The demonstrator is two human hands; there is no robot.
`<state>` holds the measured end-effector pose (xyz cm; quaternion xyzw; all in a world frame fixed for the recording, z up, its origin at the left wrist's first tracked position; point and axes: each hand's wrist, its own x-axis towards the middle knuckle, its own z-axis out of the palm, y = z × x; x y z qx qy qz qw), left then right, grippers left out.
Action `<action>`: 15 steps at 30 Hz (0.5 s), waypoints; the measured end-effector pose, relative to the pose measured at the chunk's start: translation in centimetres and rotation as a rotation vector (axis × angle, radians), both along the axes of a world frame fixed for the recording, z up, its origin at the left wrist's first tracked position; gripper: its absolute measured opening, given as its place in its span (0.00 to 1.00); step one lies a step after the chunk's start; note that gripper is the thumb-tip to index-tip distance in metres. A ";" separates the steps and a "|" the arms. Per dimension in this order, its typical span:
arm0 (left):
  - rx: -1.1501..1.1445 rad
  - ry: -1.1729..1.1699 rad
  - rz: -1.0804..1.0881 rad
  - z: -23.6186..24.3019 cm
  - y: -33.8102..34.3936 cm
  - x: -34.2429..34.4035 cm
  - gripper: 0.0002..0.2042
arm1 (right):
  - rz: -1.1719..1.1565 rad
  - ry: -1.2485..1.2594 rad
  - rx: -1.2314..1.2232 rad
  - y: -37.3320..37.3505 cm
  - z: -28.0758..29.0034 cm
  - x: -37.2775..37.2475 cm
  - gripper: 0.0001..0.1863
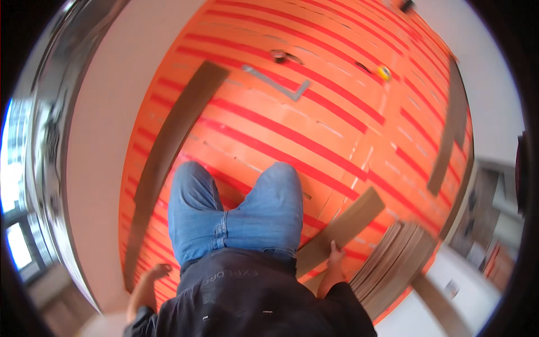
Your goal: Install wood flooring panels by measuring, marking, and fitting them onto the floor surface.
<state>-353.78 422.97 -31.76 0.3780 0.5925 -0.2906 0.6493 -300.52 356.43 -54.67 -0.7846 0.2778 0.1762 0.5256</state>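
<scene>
My right hand [336, 255] is closed on the edge of a brown floor plank [349, 220] to the right of my hip. The plank lies slantwise, its far end pointing away to the right. Beside my left hip is my left hand [156, 273], with loosely bent fingers and nothing visible in it. To its left, a long row of brown plank [168, 135] runs along the wall side of the orange underlay [269, 129]. My knees, in blue jeans, are on the underlay between the row and the held plank.
A stack of planks [393, 264] stands close to my right hand. Ahead lie a metal square [281, 87], a dark roll-shaped item [278, 55] and a yellow tape measure [384, 73]. More planks [443, 151] lie at the far right. Red tape strips cross the underlay.
</scene>
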 end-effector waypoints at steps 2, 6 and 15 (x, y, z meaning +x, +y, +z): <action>0.327 -0.042 -0.180 4.6 3.3 -0.7 0.16 | 0.001 0.145 0.128 1.5 -0.2 0.4 0.26; 0.632 0.431 -0.483 9.7 3.3 13.0 0.16 | 0.047 0.236 0.092 0.8 9.0 1.9 0.27; 0.993 -0.076 -0.172 13.6 11.0 24.5 0.23 | -0.037 0.335 0.286 5.4 12.6 5.8 0.30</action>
